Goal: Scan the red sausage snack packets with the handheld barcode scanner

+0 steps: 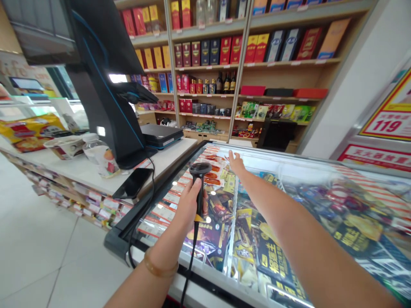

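Upright in left hand point(189, 205) — scanner point(199, 188) (head forward)

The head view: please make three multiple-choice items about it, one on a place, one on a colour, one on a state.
1. Where does the phone lie?
A. on the white counter
B. on the freezer glass
C. on a shelf

2. What colour is the barcode scanner?
A. white
B. black
C. red

3. How is the right hand?
A. closed on a bottle
B. holding the scanner
C. spread flat on the freezer lid

Answers:
1 A: it lies beside the monitor stand.
2 B: head and grip are black.
3 C: open fingers reach onto the glass, while the left hand grips the scanner.
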`<state>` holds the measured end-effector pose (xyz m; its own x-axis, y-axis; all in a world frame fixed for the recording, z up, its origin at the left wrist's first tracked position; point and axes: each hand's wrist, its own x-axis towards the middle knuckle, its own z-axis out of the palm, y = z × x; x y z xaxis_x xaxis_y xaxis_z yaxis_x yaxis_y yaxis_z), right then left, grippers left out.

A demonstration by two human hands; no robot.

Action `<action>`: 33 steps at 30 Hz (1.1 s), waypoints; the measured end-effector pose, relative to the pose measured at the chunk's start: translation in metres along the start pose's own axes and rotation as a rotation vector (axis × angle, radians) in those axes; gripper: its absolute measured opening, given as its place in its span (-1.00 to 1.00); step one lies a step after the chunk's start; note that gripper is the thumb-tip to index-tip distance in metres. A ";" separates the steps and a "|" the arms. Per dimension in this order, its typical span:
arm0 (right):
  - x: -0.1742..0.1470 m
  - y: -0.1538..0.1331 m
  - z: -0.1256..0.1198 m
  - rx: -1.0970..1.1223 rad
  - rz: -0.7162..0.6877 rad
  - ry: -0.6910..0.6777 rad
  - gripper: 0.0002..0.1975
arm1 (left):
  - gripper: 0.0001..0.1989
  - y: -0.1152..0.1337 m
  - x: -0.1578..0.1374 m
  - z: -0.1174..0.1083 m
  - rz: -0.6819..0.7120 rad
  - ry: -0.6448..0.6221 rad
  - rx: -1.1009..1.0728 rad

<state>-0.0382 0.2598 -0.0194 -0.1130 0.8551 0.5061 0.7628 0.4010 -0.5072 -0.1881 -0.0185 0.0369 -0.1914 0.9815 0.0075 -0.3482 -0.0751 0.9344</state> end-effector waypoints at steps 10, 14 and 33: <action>0.011 -0.020 0.015 0.303 0.009 -0.275 -0.20 | -0.52 -0.011 0.007 -0.004 -0.027 -0.005 -0.017; 0.004 -0.017 0.000 0.244 -0.015 -0.249 -0.24 | -0.52 -0.011 0.009 -0.004 -0.029 0.011 -0.010; -0.123 0.022 -0.099 -0.152 -0.129 -0.212 -0.23 | -0.51 -0.021 -0.015 0.064 -0.036 -0.146 0.065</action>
<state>0.0558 0.1309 -0.0236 -0.3336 0.8564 0.3941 0.8186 0.4705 -0.3294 -0.1194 -0.0202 0.0403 -0.0430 0.9989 0.0206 -0.2917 -0.0322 0.9560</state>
